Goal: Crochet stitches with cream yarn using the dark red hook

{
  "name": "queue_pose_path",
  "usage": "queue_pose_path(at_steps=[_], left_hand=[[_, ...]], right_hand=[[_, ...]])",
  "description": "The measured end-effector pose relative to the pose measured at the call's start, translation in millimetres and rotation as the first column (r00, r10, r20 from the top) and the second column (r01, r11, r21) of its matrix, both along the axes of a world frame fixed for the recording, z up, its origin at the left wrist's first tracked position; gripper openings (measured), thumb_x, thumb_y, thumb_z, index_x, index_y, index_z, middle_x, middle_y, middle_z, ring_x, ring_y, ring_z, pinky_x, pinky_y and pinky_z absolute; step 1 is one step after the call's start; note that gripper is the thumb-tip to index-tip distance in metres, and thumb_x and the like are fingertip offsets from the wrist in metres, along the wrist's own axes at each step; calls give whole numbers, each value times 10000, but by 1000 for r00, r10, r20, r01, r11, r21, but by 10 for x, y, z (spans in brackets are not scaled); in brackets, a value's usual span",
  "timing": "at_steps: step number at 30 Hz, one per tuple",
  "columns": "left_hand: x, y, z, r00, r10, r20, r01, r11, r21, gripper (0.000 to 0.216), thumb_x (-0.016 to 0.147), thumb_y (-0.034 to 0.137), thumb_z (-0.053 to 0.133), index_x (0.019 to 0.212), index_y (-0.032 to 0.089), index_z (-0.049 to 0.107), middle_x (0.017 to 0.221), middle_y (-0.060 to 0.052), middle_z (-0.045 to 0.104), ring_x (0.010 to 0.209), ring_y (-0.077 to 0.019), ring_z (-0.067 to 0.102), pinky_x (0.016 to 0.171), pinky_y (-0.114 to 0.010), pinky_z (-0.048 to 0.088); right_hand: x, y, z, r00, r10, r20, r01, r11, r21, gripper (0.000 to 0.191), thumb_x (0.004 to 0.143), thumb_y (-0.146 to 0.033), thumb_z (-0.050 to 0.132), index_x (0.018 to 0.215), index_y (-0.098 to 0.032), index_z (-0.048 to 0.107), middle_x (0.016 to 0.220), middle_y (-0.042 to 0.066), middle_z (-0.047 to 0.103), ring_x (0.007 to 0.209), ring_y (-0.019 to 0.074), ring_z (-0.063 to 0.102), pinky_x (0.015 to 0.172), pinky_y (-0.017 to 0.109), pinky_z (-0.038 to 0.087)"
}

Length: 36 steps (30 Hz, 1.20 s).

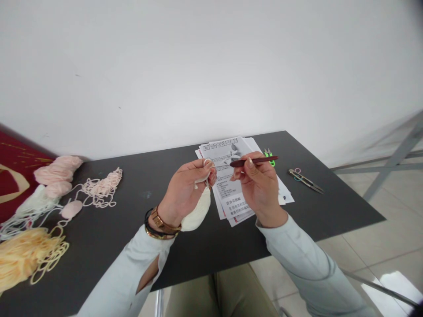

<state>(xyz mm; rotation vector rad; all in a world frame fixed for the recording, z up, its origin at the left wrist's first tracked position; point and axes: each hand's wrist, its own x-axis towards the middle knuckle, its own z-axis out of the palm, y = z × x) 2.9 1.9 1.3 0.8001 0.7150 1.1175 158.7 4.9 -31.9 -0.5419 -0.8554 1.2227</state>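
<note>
My left hand (189,187) is closed in a pinch on white yarn (206,161), which loops at the fingertips. Between the thumb and fingers of my right hand (259,187) is a crochet hook (253,161) with a dark red handle. Its thin metal shaft points left and meets the yarn at my left fingertips; the hook's tip is hidden there. A cream-white ball of yarn (198,213) shows just below and behind my left hand. Under both hands lie printed sheets (228,187) with a flower picture, partly covered by my right hand.
On the dark table (158,176), thread snips (306,180) lie at the right and a green-handled tool (271,162) sits by the papers. Pink yarn (57,174), loose pale strands (104,187), yellow yarn (23,255) and a red bag (16,176) crowd the left. A white wall (165,79) stands behind.
</note>
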Motion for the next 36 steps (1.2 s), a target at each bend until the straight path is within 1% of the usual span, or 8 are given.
queue_pose_path(at_steps=[9, 15, 19, 22, 25, 27, 30, 36], left_hand=[[7, -9, -98, 1000, -13, 20, 12, 997, 76, 111, 875, 233, 655, 874, 130, 695, 579, 8, 591, 532, -77, 518, 559, -204, 406], [33, 1, -109, 995, 95, -36, -90, 987, 131, 373, 813, 198, 727, 1179, 152, 674, 769, -34, 734, 625, -86, 589, 627, -211, 455], [31, -31, -112, 981, 127, -147, -93, 971, 220, 588, 799, 237, 755, 1357, 217, 573, 886, -48, 772, 664, -109, 639, 633, -229, 473], [18, -50, -85, 968, 117, -222, -66, 972, 225, 665, 778, 240, 771, 1400, 202, 539, 782, -19, 749, 655, -123, 648, 627, -237, 484], [13, -52, -42, 959, 81, -273, -28, 981, 190, 709, 739, 242, 799, 1397, 162, 548, 646, 2, 706, 591, -122, 626, 598, -233, 477], [15, -46, -21, 959, 27, -283, 22, 985, 170, 651, 709, 222, 813, 1325, 140, 618, 637, -10, 709, 565, -119, 618, 584, -230, 476], [15, -35, -13, 972, -30, -235, 67, 986, 153, 525, 682, 174, 812, 1192, 126, 699, 704, -39, 739, 593, -125, 637, 614, -243, 507], [-34, -21, -33, 980, -70, -188, 77, 996, 32, 627, 679, 159, 820, 1281, 169, 645, 729, -47, 758, 650, -147, 688, 643, -248, 534]], right_hand=[[-3, 63, -36, 951, 227, -208, -275, 930, -243, 296, 682, -353, 849, 890, -228, 680, 669, -67, 681, 548, 54, 626, 502, 127, 570], [118, 110, 25, 989, -77, -124, 61, 990, -126, 329, 839, -453, 692, 682, -210, 538, 730, -48, 609, 629, 75, 597, 651, 231, 617], [42, 13, -9, 957, -153, 245, 167, 985, -35, 220, 881, -444, 642, 841, -229, 666, 538, -87, 421, 422, 60, 349, 384, 183, 378], [-35, -40, 8, 896, -43, 442, 78, 995, -61, 305, 788, -432, 750, 1004, -217, 727, 547, -75, 482, 439, 60, 355, 397, 208, 335], [-67, 13, 105, 901, 181, 395, -123, 978, -168, 324, 724, -468, 787, 868, -182, 739, 604, -34, 601, 479, 76, 482, 452, 233, 410], [-63, 106, 182, 867, 354, 350, -266, 924, -276, 333, 714, -488, 787, 741, -165, 711, 575, -28, 600, 479, 82, 519, 448, 231, 416], [-42, 271, 256, 793, 524, 313, -418, 840, -346, 330, 670, -414, 835, 837, -158, 711, 532, -60, 561, 425, 64, 460, 408, 214, 376], [-39, 399, 207, 751, 586, 303, -479, 800, -360, 332, 643, -363, 852, 831, -140, 695, 530, -59, 561, 397, 44, 395, 376, 205, 288]])
